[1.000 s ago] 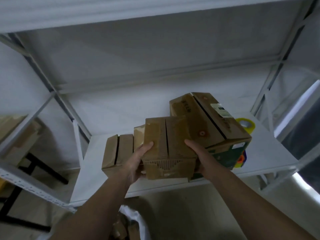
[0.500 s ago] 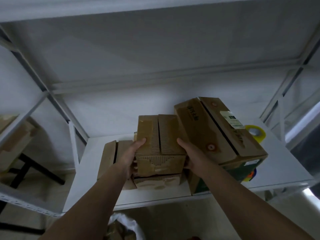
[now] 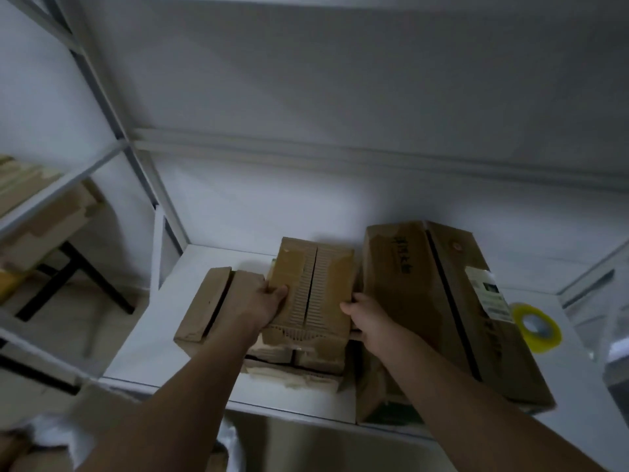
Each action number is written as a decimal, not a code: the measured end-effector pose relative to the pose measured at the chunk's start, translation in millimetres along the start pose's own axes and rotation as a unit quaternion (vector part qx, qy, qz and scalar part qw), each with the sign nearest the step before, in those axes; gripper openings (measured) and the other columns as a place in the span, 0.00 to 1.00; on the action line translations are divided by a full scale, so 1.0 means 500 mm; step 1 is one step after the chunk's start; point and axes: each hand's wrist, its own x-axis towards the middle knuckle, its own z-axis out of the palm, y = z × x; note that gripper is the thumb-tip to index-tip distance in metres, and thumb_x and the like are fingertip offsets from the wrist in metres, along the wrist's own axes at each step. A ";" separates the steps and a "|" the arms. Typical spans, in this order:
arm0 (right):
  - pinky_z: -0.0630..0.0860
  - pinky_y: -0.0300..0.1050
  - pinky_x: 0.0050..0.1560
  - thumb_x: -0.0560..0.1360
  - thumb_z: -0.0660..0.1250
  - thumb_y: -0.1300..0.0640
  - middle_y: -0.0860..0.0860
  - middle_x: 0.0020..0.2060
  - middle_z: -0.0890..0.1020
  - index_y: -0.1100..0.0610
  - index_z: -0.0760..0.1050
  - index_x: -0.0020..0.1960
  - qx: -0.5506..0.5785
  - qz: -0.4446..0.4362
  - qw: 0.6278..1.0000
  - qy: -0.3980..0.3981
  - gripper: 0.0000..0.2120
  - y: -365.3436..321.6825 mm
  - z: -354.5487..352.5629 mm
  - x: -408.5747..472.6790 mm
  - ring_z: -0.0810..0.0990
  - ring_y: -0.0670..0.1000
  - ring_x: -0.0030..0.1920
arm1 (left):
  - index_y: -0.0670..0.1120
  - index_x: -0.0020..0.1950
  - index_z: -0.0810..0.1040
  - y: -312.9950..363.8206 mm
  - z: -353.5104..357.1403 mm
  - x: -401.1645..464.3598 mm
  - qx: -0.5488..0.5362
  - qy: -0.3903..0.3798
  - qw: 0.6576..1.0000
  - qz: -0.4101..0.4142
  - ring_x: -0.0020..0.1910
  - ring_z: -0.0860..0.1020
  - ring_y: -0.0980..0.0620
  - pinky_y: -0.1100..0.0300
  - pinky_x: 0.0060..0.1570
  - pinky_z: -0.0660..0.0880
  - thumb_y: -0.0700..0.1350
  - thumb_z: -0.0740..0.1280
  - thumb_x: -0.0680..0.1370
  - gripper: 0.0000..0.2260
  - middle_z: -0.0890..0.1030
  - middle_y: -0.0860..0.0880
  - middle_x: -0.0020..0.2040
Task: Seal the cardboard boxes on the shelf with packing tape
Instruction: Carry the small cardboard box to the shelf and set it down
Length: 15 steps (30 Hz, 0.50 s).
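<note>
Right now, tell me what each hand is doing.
Left hand: grips the left side of the small top box, thumb on its lid.
Right hand: holds the same box's right side, fingers hidden behind it.

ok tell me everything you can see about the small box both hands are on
The small box is brown cardboard, worn, with ribbed patches where the outer paper has torn off. Its two top flaps are shut, leaving a dark untaped seam down the middle. It sits on another box on the white shelf, between a low box and a big box. The left hand and right hand grip its sides.
</note>
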 end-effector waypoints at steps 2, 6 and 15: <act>0.74 0.56 0.61 0.81 0.57 0.62 0.53 0.51 0.76 0.55 0.70 0.66 -0.006 0.004 1.000 0.004 0.15 0.009 0.004 0.010 0.76 0.55 0.55 | 0.42 0.70 0.68 -0.012 0.005 0.012 0.045 0.017 0.999 0.009 0.59 0.76 0.40 0.48 0.61 0.72 0.46 0.58 0.83 0.17 0.77 0.39 0.62; 0.75 0.51 0.59 0.81 0.53 0.65 0.53 0.57 0.75 0.51 0.66 0.70 -0.040 -0.017 0.999 0.025 0.20 0.044 0.027 0.037 0.74 0.53 0.53 | 0.43 0.73 0.64 -0.053 0.012 0.032 0.044 0.009 0.999 0.014 0.61 0.75 0.41 0.59 0.47 0.73 0.39 0.59 0.82 0.19 0.74 0.38 0.66; 0.71 0.55 0.65 0.79 0.57 0.65 0.50 0.63 0.73 0.43 0.59 0.74 -0.057 -0.007 0.998 -0.011 0.28 0.147 0.052 0.066 0.72 0.55 0.62 | 0.48 0.75 0.62 -0.165 0.015 0.077 0.082 0.020 0.996 0.033 0.66 0.70 0.39 0.49 0.61 0.73 0.30 0.59 0.79 0.27 0.69 0.40 0.69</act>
